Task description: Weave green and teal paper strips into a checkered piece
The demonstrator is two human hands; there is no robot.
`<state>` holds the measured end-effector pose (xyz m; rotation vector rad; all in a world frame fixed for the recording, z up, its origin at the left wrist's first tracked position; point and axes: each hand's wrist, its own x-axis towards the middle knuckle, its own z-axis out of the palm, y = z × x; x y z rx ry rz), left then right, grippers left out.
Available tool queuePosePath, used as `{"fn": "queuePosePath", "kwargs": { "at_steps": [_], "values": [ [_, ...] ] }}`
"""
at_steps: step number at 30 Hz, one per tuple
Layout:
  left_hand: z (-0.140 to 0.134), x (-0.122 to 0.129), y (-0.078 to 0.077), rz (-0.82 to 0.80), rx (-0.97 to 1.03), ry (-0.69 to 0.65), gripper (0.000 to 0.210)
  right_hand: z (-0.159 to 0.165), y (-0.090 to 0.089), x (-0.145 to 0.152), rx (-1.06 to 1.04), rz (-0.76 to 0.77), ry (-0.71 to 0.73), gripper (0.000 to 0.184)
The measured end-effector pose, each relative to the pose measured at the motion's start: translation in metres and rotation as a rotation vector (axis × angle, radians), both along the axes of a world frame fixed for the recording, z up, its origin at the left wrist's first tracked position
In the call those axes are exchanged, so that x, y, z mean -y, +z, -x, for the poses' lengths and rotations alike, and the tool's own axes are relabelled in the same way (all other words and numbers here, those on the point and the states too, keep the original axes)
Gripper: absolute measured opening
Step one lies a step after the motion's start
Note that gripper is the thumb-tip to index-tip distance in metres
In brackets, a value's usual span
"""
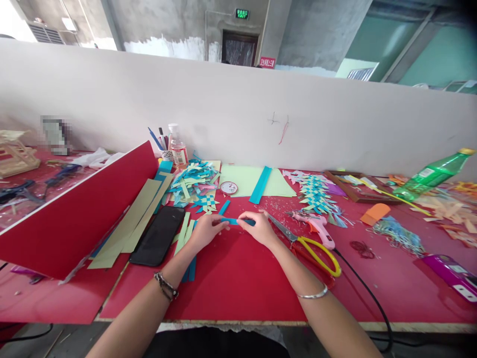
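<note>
A narrow blue paper strip [233, 221] stretches between my two hands, just above the red tabletop. One end is pinched by my left hand [208, 230], with thumb and fingertips together. My right hand [260, 227] has its fingers closed on the other end. Close behind my left hand lie another blue strip [224, 207] and a small woven blue-and-green paper piece [206, 203]. Pale green strips [182, 236] rest beside my left wrist. To the right of my right hand lie yellow-handled scissors [316, 254].
A black phone [158, 236] lies left, beside a red upright board [85, 209]. At the back are a pile of cut strips [192, 181], pale green sheets [238, 180] and woven pieces [316, 194]. A pink glue gun [316, 226], its cable and a leaning green bottle [434, 174] occupy the right.
</note>
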<state>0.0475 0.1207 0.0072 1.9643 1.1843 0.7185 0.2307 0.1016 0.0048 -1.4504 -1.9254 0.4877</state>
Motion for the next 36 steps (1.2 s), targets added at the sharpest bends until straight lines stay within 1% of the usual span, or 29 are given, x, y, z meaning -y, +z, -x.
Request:
{"fn": "queuePosePath", "kwargs": {
  "at_steps": [3, 5, 10, 14, 18, 25, 31, 36],
  "values": [
    [-0.0004, 0.0003, 0.0013, 0.037, 0.017, -0.011, 0.030, 0.0016, 0.0000, 0.0011, 0.002, 0.032, 0.051, 0.024],
    [-0.0008, 0.0005, 0.0026, 0.052, 0.040, 0.006, 0.029, 0.0020, 0.0011, 0.0016, 0.014, 0.045, 0.074, 0.027],
    [-0.0003, 0.0003, 0.0051, 0.063, 0.084, 0.029, 0.029, 0.0009, 0.0047, 0.0013, 0.031, 0.005, 0.045, 0.028],
    [0.0004, -0.0001, 0.0061, 0.028, 0.082, 0.026, 0.033, 0.0002, 0.0051, 0.0013, 0.012, -0.012, 0.041, 0.030],
    [0.0002, -0.0003, 0.0061, -0.004, 0.082, 0.036, 0.036, -0.0002, 0.0035, 0.0012, -0.029, -0.004, 0.067, 0.030],
    [0.0010, -0.0011, 0.0013, -0.043, 0.084, 0.031, 0.039, -0.0013, 0.0016, -0.0004, -0.064, 0.001, 0.093, 0.031],
    [0.0013, -0.0017, -0.0010, -0.052, 0.091, 0.013, 0.039, -0.0008, 0.0025, 0.0007, -0.085, 0.014, 0.115, 0.032],
    [0.0026, -0.0039, -0.0011, -0.073, 0.104, 0.045, 0.036, -0.0032, -0.0011, -0.0018, -0.119, 0.021, 0.126, 0.029]
  ]
}}
